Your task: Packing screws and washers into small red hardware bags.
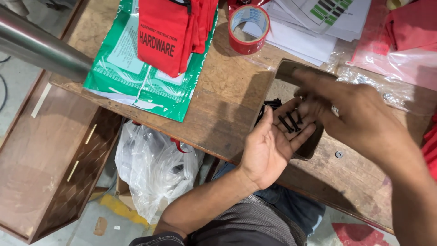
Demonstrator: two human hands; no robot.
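My left hand is held palm up over a dark tray on the wooden table, with a few black screws lying on the palm and fingers. More black screws sit in the tray just beyond the fingertips. My right hand hovers over the tray and the left palm, fingers spread and reaching toward the screws; it blurs with motion and hides part of the tray. Whether it pinches a screw is hidden.
A roll of red tape lies at the back, with white paper sheets beside it. Red fabric pouches rest on a green plastic bag. Clear plastic bags lie right. A crumpled white bag hangs below the table edge.
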